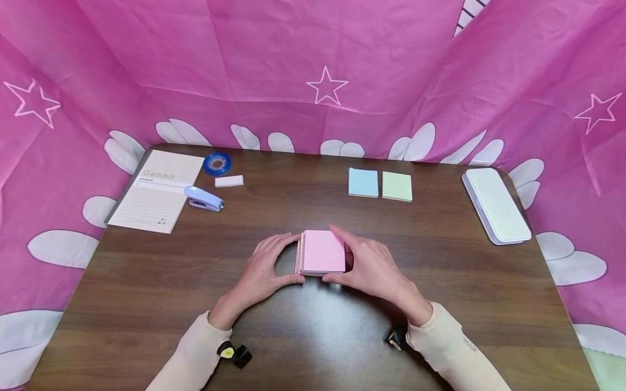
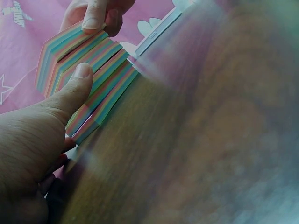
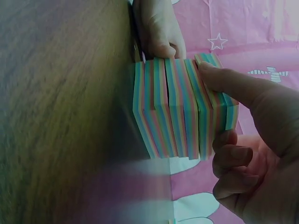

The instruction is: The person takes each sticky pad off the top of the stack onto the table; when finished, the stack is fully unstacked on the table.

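A thick stack of sticky notes (image 1: 323, 252) with a pink top sheet lies on the dark wooden table (image 1: 313, 336), near the middle. My left hand (image 1: 286, 259) grips its left side, thumb at the near corner and fingers at the far corner. My right hand (image 1: 348, 260) grips the right side the same way. In the left wrist view the stack (image 2: 100, 70) shows rainbow-striped edges, its pads slightly fanned, with the left thumb (image 2: 77, 81) pressed on them. The right wrist view shows the stack (image 3: 177, 121) standing on the table, the right thumb (image 3: 212, 74) on its top pad.
At the back left lie a "Gambit" notepad (image 1: 156, 190), a lilac stapler (image 1: 202, 199), a blue tape roll (image 1: 217, 163) and a white eraser (image 1: 229, 181). Blue (image 1: 363, 182) and green (image 1: 397, 186) note pads lie behind the stack. A white case (image 1: 496, 205) sits far right. Pink cloth surrounds the table.
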`<state>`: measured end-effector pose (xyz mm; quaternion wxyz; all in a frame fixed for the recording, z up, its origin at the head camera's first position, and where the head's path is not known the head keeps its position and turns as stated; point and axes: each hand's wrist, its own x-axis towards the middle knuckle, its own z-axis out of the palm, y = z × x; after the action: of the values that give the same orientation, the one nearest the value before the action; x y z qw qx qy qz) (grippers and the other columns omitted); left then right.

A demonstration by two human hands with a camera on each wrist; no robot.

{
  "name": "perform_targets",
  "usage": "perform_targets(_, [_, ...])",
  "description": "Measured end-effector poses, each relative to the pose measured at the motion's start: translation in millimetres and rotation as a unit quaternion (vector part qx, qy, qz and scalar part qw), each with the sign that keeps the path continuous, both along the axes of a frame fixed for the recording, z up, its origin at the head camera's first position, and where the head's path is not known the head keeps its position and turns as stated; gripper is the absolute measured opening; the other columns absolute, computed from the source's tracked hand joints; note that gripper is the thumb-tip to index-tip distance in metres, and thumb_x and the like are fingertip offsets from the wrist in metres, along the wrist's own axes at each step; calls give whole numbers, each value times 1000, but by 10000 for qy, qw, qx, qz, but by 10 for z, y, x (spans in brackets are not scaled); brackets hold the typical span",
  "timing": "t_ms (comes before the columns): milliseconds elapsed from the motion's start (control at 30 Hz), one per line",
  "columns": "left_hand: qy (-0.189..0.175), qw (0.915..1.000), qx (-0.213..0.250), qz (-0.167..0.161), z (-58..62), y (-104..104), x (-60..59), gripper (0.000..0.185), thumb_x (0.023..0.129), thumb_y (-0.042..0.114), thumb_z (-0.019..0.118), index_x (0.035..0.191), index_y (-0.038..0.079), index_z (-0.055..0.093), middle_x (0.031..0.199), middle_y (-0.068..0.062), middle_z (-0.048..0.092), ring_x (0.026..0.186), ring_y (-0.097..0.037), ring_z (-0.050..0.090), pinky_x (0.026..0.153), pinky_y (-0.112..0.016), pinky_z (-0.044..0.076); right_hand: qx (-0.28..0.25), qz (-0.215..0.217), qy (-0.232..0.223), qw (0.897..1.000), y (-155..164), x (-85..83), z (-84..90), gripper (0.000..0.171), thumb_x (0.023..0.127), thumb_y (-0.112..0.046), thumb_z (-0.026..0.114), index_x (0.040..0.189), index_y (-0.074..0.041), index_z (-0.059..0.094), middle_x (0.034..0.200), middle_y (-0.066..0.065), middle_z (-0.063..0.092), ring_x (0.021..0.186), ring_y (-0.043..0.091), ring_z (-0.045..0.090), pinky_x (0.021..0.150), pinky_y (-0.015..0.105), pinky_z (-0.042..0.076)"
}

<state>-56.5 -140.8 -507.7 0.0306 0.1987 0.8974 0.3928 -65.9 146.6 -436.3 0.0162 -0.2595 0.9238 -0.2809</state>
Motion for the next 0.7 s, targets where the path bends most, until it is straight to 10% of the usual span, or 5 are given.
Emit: perform_targets(700, [-55,9999,-91,55,11,10,1,93,85,47,97,164,22,55,164,-9,58,155,-38,47,126,-71,33,-1043,78,-436,9936,221,-134,107,90,71,-29,109,148,-11,65,76,-10,55,67,6,49,60,26,40])
